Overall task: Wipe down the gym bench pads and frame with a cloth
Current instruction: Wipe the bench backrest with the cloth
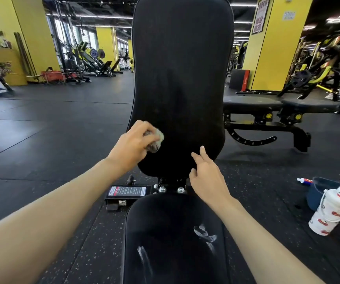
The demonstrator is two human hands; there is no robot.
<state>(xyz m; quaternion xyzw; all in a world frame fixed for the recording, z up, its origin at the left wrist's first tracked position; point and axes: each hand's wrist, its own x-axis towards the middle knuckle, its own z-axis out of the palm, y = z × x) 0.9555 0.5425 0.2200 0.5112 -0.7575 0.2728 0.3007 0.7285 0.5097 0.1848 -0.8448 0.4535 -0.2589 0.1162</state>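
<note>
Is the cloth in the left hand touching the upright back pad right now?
Touching. The head view shows the cloth, bunched in the left hand, pressed onto the back pad at its lower left edge, no gap.

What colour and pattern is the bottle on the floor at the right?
The bottle is white with small red prints; head view.
</note>
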